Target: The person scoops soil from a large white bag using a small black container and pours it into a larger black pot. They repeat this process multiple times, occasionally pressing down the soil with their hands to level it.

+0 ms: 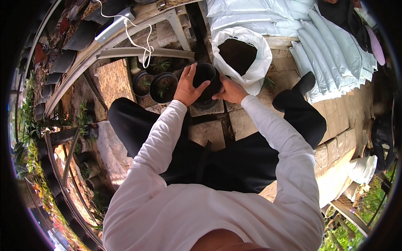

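A black plastic plant pot stands in front of me, its dark mouth facing up. My left hand lies along its left side, with thumb and fingers spread around the rim. On the opposite side my right hand grips the wall, its thumb toward me and the other fingers partly hidden. Just beyond the right hand sits an open white sack filled with dark soil. To the left of the pot are black pots with small green seedlings.
Pale blue-white filled bags are stacked at the back, with more bags leaning at right. A woven tan panel stands at left. A white cable hangs over a metal beam. Paving slabs lie between my bent legs.
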Available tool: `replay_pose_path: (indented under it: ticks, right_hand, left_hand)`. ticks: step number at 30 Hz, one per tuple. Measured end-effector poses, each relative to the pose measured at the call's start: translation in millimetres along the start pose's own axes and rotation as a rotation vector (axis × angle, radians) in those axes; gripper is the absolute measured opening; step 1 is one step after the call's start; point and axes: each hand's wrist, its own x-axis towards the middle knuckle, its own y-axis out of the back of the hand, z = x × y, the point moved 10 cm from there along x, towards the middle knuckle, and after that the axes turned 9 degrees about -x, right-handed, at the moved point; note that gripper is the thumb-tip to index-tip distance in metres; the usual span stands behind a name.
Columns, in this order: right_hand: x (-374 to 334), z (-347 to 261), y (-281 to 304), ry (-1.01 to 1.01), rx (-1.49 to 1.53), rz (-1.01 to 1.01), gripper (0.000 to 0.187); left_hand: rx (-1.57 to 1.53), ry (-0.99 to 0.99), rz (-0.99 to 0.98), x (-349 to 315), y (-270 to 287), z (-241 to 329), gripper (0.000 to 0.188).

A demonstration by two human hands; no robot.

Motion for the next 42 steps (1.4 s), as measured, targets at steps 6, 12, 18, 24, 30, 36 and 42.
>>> replay_pose_path:
  ticks: [6,12,18,24,30,36,42]
  right_hand:
    - [3.6,13.9,-2.3,-0.047,-0.055,0.031,0.096]
    - [2.4,3.2,-1.9,0.026,0.011,0.041,0.096]
    - [-1.9,4.6,-2.1,-0.049,0.036,0.008,0.096]
    - [0.7,6.8,-3.0,0.000,0.002,0.066,0.102]
    - [3.1,18.5,-5.2,0.038,-0.007,0.125,0.102]
    - [1.2,10.1,-5.7,-0.026,0.068,0.040,0.101]
    - [1.1,3.1,-3.4,0.040,0.138,0.050,0.098]
  left_hand:
    - [0.035,0.078,-0.012,1.2,-16.3,-17.1,0.087]
    - [0.079,0.080,0.055,-6.4,-30.1,-8.9,0.083]
    - [0.080,0.045,0.100,2.4,-21.5,-0.2,0.086]
    - [0.042,0.075,0.126,5.8,-18.5,-1.2,0.091]
    - [0.090,0.182,-0.037,9.8,-55.1,-19.8,0.100]
    - [0.258,0.082,-0.314,21.2,-22.6,-1.1,0.122]
    - [0.227,-0.145,-0.576,38.2,-42.8,-14.6,0.131]
